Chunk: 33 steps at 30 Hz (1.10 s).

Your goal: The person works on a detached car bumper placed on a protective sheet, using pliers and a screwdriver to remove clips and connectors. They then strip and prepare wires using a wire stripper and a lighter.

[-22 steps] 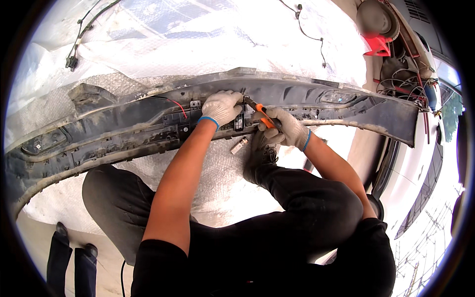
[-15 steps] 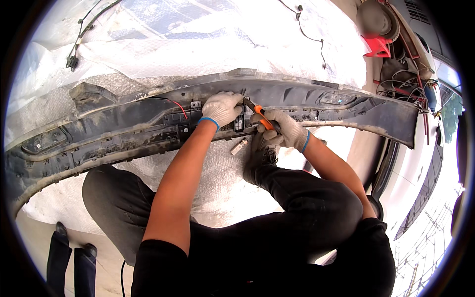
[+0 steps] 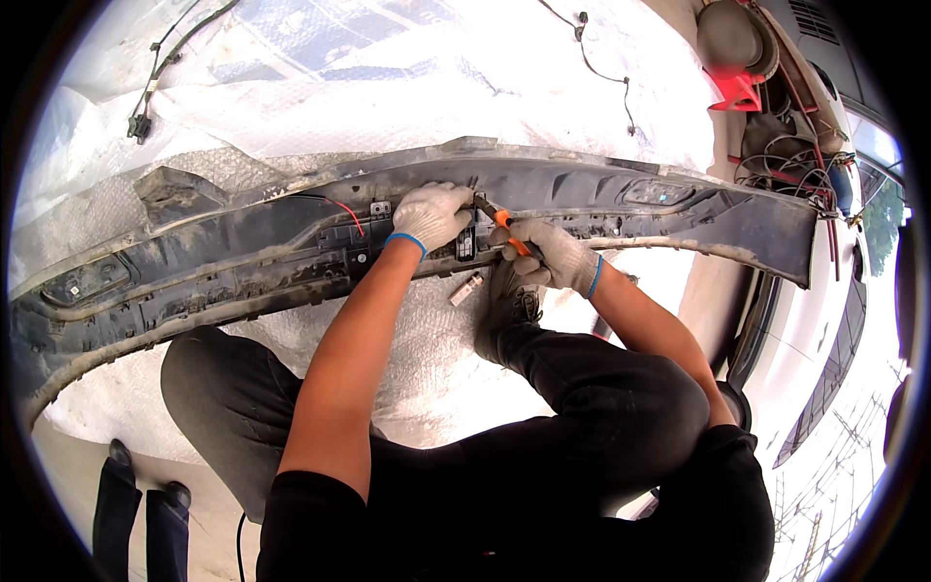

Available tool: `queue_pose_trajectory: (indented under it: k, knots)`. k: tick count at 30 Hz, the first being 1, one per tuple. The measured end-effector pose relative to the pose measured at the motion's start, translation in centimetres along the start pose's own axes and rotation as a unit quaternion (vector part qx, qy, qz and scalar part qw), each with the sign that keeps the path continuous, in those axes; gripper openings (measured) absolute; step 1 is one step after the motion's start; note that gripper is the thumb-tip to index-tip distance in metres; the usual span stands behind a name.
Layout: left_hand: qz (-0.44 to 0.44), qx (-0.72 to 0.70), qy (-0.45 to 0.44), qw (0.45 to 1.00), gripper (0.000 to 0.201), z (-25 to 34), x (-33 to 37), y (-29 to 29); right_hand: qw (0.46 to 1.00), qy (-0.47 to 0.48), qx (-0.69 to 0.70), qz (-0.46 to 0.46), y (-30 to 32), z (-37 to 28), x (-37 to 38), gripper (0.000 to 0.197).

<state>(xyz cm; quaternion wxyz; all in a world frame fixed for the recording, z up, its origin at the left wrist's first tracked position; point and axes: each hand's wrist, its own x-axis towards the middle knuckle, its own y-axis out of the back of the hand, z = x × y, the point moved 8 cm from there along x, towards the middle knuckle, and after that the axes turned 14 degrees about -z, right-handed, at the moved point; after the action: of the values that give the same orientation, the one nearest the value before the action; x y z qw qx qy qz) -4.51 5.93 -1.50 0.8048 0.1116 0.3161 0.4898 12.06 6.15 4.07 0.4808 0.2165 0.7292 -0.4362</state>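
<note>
Nearest to us are the dark-trousered knees, the left knee (image 3: 223, 388) and the right knee (image 3: 650, 398), with a shoe (image 3: 508, 301) set against the near edge of the bumper (image 3: 538, 179). A small pale cylinder (image 3: 466, 288) lies just left of the shoe.

Beyond the knees, we see little change over the last half second: the view has slid slightly, and the right hand (image 3: 553, 254) sits a touch closer to the left hand (image 3: 430, 215). We take that as a small adjustment, with the work held at one spot on the bumper.

The right fingers are wrapped round the orange-handled pliers (image 3: 500, 217), whose dark head points up and left to the left fingertips. We cannot tell how far apart the pliers' handles stand. The left fingers are bent down against the bumper beside that head; whether they pinch anything, we cannot make out.

The bumper stretches across in front of both hands. A red wire (image 3: 346, 215) lies on it to the left.

Farther off, two black cables, one left (image 3: 152, 87) and one right (image 3: 603, 70), lie on the white sheet (image 3: 388, 107).
</note>
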Motion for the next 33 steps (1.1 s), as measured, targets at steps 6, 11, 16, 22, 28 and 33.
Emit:
queue_pose_trajectory:
  k: [6, 11, 16, 22, 28, 33]
  knots:
    - [0.012, -0.007, -0.002, 1.000, 0.039, -0.4, -0.3, 0.1, 0.626, -0.002, -0.753, 0.203, -3.3, -3.5, -0.5, 0.032]
    - [-0.007, -0.012, -0.001, 1.000, 0.038, -0.1, 0.2, -0.1, 0.334, -0.053, -0.902, 0.266, -5.9, -2.9, -1.0, 0.026]
    - [0.005, -0.037, 0.000, 0.999, 0.037, -0.2, -0.2, 0.0, 0.383, -0.045, -0.894, 0.227, -6.1, -4.2, -1.8, 0.022]
    - [0.002, -0.010, 0.009, 1.000, 0.041, -0.5, 0.0, -0.3, 0.901, 0.003, -0.428, 0.074, -2.2, -2.0, -3.2, 0.025]
    - [0.003, 0.000, 0.005, 1.000, 0.043, -0.1, 0.1, 0.2, 0.987, 0.081, 0.128, -0.050, -1.8, 2.7, -1.4, 0.033]
    - [-0.020, 0.006, 0.015, 1.000, 0.045, 0.0, 0.2, 0.0, 0.970, 0.098, 0.194, -0.109, -1.9, 2.2, 0.2, 0.035]
